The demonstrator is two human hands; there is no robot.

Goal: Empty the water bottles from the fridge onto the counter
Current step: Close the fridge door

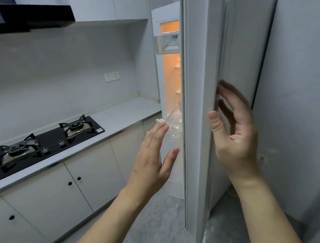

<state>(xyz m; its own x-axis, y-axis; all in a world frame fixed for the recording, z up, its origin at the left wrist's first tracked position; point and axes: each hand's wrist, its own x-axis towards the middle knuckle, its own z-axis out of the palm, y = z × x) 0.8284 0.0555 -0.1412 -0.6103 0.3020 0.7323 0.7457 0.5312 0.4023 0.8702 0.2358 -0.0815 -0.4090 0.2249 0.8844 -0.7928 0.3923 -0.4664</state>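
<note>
We see the fridge door edge-on and partly open. The right hand hooks its fingers round the door's outer edge, thumb against the near face. The left hand hovers left of the door, fingers straight, holding nothing. Behind the door, in the lit fridge, sit clear water bottles (only their domed tops show). The counter lies left of the door.

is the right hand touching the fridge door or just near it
Touching. The head view shows the right hand with its fingertips on the outer edge of the fridge door and its thumb at the door's edge.
</note>
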